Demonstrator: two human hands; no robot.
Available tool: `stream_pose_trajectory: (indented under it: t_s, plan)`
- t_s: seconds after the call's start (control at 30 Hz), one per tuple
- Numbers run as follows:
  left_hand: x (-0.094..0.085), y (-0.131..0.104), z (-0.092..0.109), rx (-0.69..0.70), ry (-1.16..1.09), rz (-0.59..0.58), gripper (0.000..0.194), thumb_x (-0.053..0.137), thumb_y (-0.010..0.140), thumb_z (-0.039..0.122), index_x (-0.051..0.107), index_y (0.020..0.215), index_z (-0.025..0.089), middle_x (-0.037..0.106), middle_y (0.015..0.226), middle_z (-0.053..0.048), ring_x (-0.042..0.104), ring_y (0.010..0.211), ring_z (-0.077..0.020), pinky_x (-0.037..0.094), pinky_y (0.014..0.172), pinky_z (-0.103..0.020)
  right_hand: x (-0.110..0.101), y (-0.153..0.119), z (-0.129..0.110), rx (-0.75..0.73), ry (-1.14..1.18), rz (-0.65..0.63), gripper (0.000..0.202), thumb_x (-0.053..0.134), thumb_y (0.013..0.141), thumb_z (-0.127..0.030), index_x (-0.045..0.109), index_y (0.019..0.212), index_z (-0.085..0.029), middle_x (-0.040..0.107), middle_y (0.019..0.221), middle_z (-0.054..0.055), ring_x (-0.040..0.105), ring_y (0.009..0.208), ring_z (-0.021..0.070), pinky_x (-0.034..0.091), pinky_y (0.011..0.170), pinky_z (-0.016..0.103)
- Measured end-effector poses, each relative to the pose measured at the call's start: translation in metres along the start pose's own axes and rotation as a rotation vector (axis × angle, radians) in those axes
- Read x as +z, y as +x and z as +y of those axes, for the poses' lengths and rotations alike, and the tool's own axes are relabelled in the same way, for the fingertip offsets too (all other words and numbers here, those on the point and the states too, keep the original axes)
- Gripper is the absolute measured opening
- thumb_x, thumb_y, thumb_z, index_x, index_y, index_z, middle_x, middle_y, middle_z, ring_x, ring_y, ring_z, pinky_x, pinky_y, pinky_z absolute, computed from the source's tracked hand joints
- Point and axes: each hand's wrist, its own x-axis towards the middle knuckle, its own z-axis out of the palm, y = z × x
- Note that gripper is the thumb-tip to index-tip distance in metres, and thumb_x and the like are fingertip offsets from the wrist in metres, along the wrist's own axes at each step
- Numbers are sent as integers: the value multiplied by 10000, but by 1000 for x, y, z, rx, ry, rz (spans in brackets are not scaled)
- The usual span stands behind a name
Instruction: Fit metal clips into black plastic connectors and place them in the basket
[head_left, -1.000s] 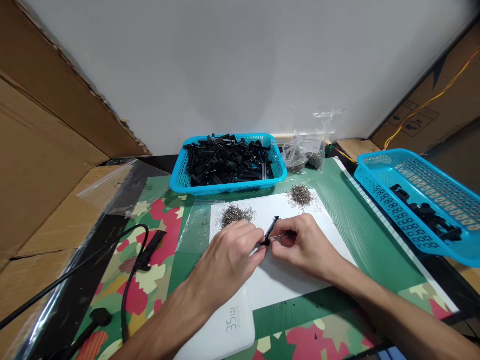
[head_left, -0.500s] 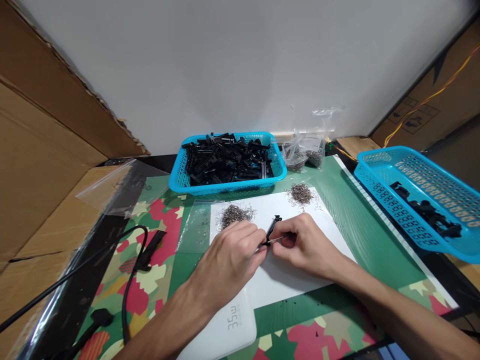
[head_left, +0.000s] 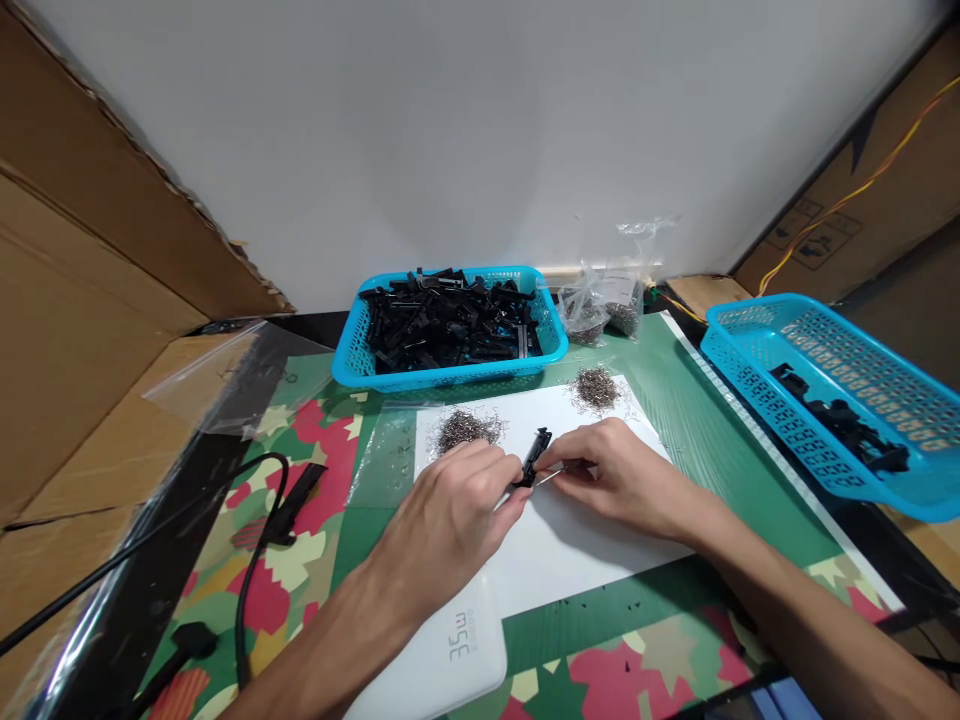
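Over the white paper [head_left: 600, 555], my left hand [head_left: 461, 500] is closed on the lower end of a small black plastic part [head_left: 537, 455], which tilts up to the right. My right hand [head_left: 611, 475] is closed in a pinch on a thin metal pin [head_left: 551, 476], its tip at the part's lower end. The fingers hide where the pin meets the part. A heap of tiny metal pieces [head_left: 466, 432] lies just behind my left hand, and a second metal heap [head_left: 596, 388] sits farther back to the right.
A blue basket [head_left: 450, 380] full of black parts stands at the back. Another blue basket [head_left: 817, 470], at right, holds several black pieces [head_left: 840, 420]. Plastic bags [head_left: 600, 305] of metal bits lean by the wall. A white power bank [head_left: 450, 655] and black cable [head_left: 255, 580] lie near my left forearm.
My right fingers have shifted slightly at the part, and more of the pin's shaft shows below them. The black part stays in my left hand; the whole view has moved a little.
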Motion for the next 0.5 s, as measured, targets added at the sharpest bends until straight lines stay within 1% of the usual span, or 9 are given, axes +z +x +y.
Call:
stream_pose_trajectory:
  t_s: [0.07,0.13,0.2,0.3,0.37,0.5]
  plan:
    - [0,1,0,0,8,2,218,731,955,102,579,822,185,601,780,2,584,745,-206,383,653,-325,-4,-1,1,-32,-21,38,185,673,960,-108,814,1048,-188,687,775,-8,567,666,125,393,646,257]
    - [0,2,1,-2,13,-4,222,735,949,95,579,819,184,602,779,3,587,745,-205,386,650,-323,-7,-1,2,-79,-37,96,180,638,1021,-155,794,1099,-196,652,849,9,586,759,142,409,691,261]
    - [0,2,1,1,16,-4,225,744,939,89,579,818,183,605,780,3,588,744,-204,388,645,-321,-8,0,3,-124,-54,130,227,564,1068,-149,775,1141,-191,636,944,37,600,848,156,428,742,268]
    - [0,2,1,13,18,8,241,753,930,90,569,809,188,604,779,5,585,743,-206,392,646,-324,-4,1,4,-162,-88,138,271,493,1103,-141,755,1165,-168,623,979,57,592,881,169,435,773,280]
    - [1,1,0,15,12,8,244,749,935,92,563,813,191,604,783,7,582,743,-206,396,652,-327,0,2,3,-157,-90,126,252,513,1086,-116,756,1143,-157,628,954,52,588,866,169,430,768,280]
    - [1,0,-1,24,8,1,234,725,962,104,560,820,193,596,782,3,574,740,-208,391,656,-333,5,3,-3,-106,-46,59,187,626,965,-21,766,1014,-134,632,855,17,565,765,141,411,724,262]
